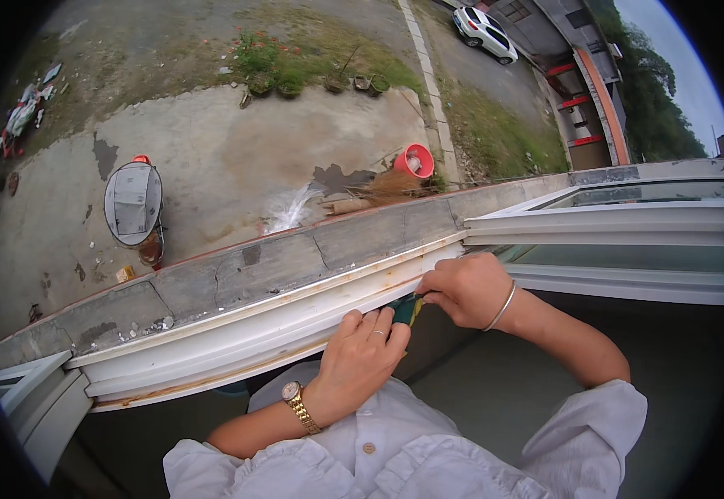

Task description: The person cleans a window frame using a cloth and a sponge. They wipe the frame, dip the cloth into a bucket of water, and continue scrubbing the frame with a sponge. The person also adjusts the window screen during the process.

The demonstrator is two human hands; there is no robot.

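A green-and-yellow piece, which looks like a scouring sponge, lies at the inner edge of a white window frame. My left hand has its fingers bent over the frame's inner lip, fingertips pressed against the piece's left end. That hand wears a ring, and a gold watch circles the wrist. Close by on the right, my right hand is closed in a pinch at the piece's upper right end. Its fingers partly hide what they grip. A silver bangle is on that wrist. Rust-brown stains run along the frame's grooves.
An open window sash stands to the right, another sash at the far left. Beyond the frame runs a cracked concrete ledge. Far below are a yard with a red bucket, a broom, potted plants and a white car.
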